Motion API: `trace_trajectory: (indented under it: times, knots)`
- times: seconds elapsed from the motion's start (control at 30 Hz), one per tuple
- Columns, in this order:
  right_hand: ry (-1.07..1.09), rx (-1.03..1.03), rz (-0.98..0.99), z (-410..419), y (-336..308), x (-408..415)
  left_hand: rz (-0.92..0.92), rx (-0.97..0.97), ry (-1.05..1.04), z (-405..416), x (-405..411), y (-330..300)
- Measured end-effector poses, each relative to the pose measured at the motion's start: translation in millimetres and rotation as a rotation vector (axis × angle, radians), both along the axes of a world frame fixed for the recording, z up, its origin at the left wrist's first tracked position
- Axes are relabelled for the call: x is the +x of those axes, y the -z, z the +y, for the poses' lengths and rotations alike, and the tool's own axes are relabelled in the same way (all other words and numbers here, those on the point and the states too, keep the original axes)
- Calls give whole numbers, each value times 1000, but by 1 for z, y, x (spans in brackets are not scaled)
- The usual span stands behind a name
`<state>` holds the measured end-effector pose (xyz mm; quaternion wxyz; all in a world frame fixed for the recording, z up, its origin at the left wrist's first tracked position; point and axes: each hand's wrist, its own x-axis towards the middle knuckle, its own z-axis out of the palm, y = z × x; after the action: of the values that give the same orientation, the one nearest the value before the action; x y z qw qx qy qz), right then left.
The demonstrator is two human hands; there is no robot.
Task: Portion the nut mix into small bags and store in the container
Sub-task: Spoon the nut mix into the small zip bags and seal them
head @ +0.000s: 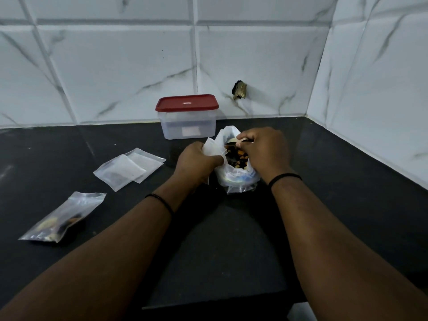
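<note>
A big clear plastic bag of nut mix (236, 177) stands on the black counter, its mouth wide, nuts showing inside. My left hand (196, 163) grips the bag's left rim together with a small clear bag (214, 148). My right hand (264, 147) is at the bag's mouth, pinching a spoon handle (239, 141) above the nuts. A clear container with a red lid (187, 117), lid on, stands behind the bag against the wall. A filled small bag (62, 218) lies flat at the left. Two empty small bags (128, 167) lie overlapping left of my hands.
The black counter (347, 193) sits in a corner of marble-tiled walls at the back and right. A dark hole with a fitting (239, 90) is in the back wall. The counter's front edge runs below my forearms.
</note>
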<state>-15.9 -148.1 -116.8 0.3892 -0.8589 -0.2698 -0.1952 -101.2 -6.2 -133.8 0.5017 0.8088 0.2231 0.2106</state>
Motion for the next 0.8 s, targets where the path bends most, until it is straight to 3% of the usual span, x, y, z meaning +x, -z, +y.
trace_trajectory:
  times: [0.13, 0.3, 0.5, 0.8]
  knots:
    - [-69, 14, 65, -3, 1, 3, -24, -10, -1, -2, -5, 0]
    - [-104, -14, 3, -18, -16, -1, -46, 3, -34, -1, -8, 1]
    - [-88, 143, -70, -16, -8, 4, -49, 21, -22, -2, -8, 1]
    - [-104, -12, 39, -7, -10, 3, -29, 5, -6, 0, -10, 0]
